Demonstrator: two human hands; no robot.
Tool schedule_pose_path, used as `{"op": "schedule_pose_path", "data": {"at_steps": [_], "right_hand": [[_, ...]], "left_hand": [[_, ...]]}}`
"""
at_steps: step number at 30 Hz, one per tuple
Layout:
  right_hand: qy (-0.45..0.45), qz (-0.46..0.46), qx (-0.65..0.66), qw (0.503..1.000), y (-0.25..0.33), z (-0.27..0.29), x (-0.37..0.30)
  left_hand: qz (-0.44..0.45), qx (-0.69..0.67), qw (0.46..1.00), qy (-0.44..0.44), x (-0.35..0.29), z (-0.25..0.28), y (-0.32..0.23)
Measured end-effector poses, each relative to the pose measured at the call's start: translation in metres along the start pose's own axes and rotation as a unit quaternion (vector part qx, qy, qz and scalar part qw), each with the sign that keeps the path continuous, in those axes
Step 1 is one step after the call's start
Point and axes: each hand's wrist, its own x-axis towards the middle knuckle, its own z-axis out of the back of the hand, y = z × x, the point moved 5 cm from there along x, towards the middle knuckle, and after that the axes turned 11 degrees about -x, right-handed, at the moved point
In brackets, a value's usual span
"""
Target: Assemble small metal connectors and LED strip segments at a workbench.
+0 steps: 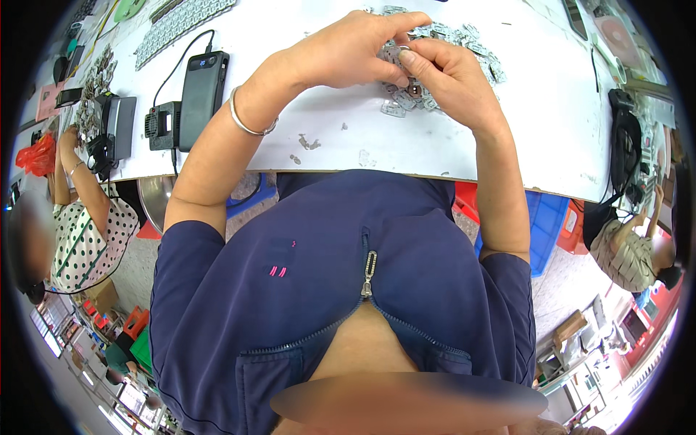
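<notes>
Small pale-grey parts, one apparently pinched above a heap

The small pale-grey parts (475,38) lie in a loose heap at the upper centre of the frame, on the white desk (435,148), partly covered by both hands. The right hand (448,69) closes thumb and forefinger on what looks like a single part (394,53), just over the heap. The left hand (355,52) has its forefinger stretched across the heap and its thumb apart below; whether its hidden fingers grip anything, I cannot tell.

The step in hand seems to be close fingertip work on one part. The next move, I judge, calls for a firm, precise pinch and a free fingertip to steady or turn the part without sweeping its neighbours away.

By count: two hands at the heap, one part apparently pinched, and well over a dozen parts below, too overlapped to number exactly. One brownish piece (414,88) shows at the heap's lower edge. Left of the hands are one black power bank (204,101) and, just beside it, one black grilled box (162,127). One grey gridded sheet (181,29) lies at the upper left; one silver bangle (238,122) rings the left forearm.
</notes>
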Motion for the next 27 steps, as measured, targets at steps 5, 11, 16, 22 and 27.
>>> {"op": "schedule_pose_path", "data": {"at_steps": [5,11,16,22,27], "right_hand": [[0.013,0.02,-0.055,0.998,0.008,0.002,0.007],[-0.042,-0.009,-0.036,0.998,0.018,0.022,0.016],[0.015,0.004,0.015,1.0,-0.002,0.011,0.014],[0.111,-0.042,0.259,0.958,0.007,0.006,0.01],[0.024,-0.069,0.11,0.991,-0.007,0.01,0.022]], "left_hand": [[0.103,-0.048,0.993,0.027,0.001,0.006,-0.003],[0.066,-0.085,0.994,0.021,0.005,0.035,-0.032],[0.275,-0.197,0.932,0.129,-0.006,0.018,0.015],[0.181,-0.324,0.917,0.146,-0.014,0.023,0.009],[-0.063,0.026,0.991,-0.113,-0.002,0.037,0.007]]}}
